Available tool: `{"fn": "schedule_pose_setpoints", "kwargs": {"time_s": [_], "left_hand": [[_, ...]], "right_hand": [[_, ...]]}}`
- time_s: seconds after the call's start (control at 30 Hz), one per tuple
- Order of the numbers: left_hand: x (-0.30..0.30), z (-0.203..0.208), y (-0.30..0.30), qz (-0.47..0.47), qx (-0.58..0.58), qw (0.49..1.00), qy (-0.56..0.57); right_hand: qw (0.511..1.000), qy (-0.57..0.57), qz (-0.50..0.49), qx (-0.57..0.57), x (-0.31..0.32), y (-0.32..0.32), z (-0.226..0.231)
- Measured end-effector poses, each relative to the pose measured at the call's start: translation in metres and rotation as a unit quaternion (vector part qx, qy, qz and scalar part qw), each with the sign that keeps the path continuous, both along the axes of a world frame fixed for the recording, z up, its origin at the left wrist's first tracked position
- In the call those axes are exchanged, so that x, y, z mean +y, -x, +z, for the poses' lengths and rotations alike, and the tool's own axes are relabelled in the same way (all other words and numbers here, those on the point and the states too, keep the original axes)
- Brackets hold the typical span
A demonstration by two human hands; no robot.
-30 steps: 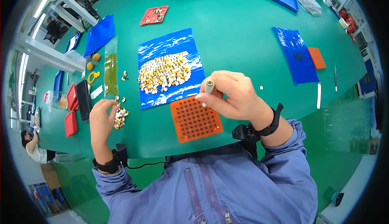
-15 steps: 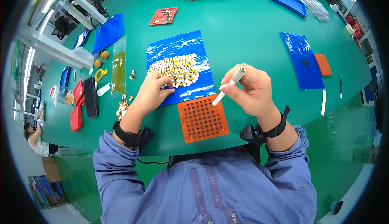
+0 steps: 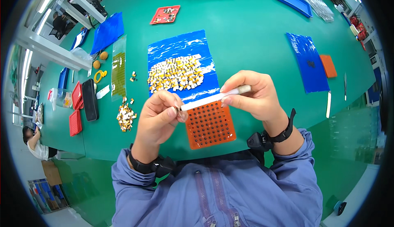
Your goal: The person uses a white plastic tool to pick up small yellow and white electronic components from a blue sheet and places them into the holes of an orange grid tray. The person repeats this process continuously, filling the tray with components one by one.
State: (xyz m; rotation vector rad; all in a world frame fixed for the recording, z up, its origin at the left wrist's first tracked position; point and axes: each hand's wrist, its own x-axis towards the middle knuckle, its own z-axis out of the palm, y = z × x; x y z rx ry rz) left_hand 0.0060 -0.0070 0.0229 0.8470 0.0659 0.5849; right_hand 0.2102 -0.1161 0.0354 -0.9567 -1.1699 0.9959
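Note:
My right hand (image 3: pixel 252 93) grips a white pen-like stick (image 3: pixel 203 100) near its wrapped, greyish end. The stick lies almost level, its thin end pointing at my left hand (image 3: pixel 161 118). There the left thumb and fingertips pinch together around the tip; a tiny dark spot shows between them, too small to name. Beneath the stick is an orange block (image 3: pixel 211 130) with rows of dark round holes or pegs. Just beyond my hands, a heap of small white-and-yellow parts (image 3: pixel 175 73) is spread on a blue plastic sheet (image 3: pixel 176 42).
A smaller heap of similar parts (image 3: pixel 125 117) sits to the left, near a black case (image 3: pixel 90 99) and red trays (image 3: pixel 76 122). Farther off is a red tray with small pieces (image 3: pixel 165 15). On the right lie another blue sheet (image 3: pixel 305 62), an orange block (image 3: pixel 328 66) and tweezers (image 3: pixel 345 86).
My left hand has left the heap and come right and nearer to the stick's tip. My right hand has tipped the stick from steep to nearly level, its tip moving left.

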Motion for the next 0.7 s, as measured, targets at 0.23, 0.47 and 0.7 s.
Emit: {"fn": "schedule_pose_setpoints", "kwargs": {"time_s": [0.23, 0.47, 0.7], "left_hand": [[-0.002, -0.013, -0.005, -0.023, -0.051, 0.998, 0.015], [-0.002, -0.016, -0.003, -0.002, -0.052, 0.999, 0.016], [-0.003, -0.018, -0.003, -0.005, -0.051, 0.999, -0.006]], "right_hand": [[0.999, 0.011, 0.013, 0.038, 0.004, 0.002, -0.005], [0.999, 0.012, 0.021, 0.04, 0.005, 0.002, -0.004], [0.998, 0.017, 0.03, 0.051, 0.007, 0.004, -0.006]]}}
